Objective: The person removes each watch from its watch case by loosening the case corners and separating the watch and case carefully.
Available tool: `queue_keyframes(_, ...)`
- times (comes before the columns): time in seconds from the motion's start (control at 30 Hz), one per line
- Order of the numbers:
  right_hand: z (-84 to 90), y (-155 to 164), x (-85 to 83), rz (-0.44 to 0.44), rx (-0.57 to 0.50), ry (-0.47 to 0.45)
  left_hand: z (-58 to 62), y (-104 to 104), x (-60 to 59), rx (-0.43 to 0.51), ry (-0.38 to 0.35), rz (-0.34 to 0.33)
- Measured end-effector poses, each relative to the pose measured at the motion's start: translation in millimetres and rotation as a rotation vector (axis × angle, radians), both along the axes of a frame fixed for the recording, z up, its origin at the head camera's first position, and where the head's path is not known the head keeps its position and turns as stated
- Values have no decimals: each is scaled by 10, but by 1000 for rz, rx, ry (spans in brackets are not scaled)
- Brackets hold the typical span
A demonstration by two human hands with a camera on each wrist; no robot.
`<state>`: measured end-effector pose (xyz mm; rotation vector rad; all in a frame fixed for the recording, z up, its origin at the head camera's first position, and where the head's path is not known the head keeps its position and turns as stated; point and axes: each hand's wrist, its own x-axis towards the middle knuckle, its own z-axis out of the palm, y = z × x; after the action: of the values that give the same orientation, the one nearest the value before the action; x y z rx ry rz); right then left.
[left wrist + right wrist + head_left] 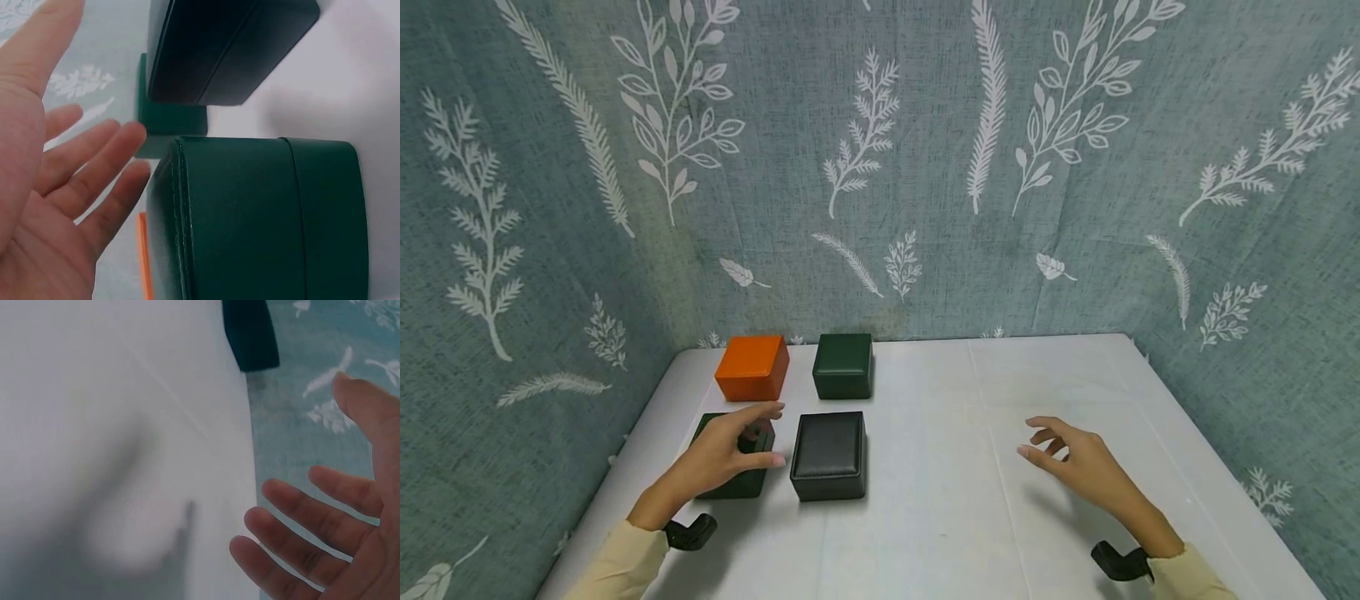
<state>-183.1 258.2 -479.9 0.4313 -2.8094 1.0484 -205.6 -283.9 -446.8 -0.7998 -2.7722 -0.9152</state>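
Altogether, four boxes stand on one white table point(940, 508), grouped on its left half: one orange box point(752, 368), one black box point(828, 457) and two green ones. The orange box is at the back left, with the rear green box point(843, 367) beside it at the back; the black box sits nearer the person, and the front green box point(741, 486) is to the left of it. Two hands are in view, both empty. The left hand point(724, 450) is over the front green box, partly covering it, thumb and fingers wide apart, their tips toward the black box; whether a fingertip touches the green lid, I cannot tell. The right hand point(1081, 465) hovers above the right half of the table, well apart from all four boxes, its fingers loosely bent and the thumb apart from them. Each of the two wrists carries one black device, and two pale yellow sleeves point(621, 562) show below.
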Motion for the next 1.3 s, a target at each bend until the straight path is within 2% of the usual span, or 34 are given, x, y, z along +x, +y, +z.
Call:
queue_keyframes(0.27, -74, -289, -42, 90, -27, -20, -24, 17, -53, 13, -8, -54)
queue_keyframes(0.63, -140, -686, -88, 185, -49, -69, -18, 59, -108, 10, -134, -106)
queue_keyframes(0.83, -152, -936, -111, 244, -67, -96, -20, 67, -143, -24, -186, -101)
queue_keyframes(1.13, -191, -1320, -161, 344, -50, -73, -43, 94, -206, -114, -187, -127)
queue_keyframes(1.3, -196, -1529, -178, 386, -49, -66, -35, 116, -214, -133, -191, -126)
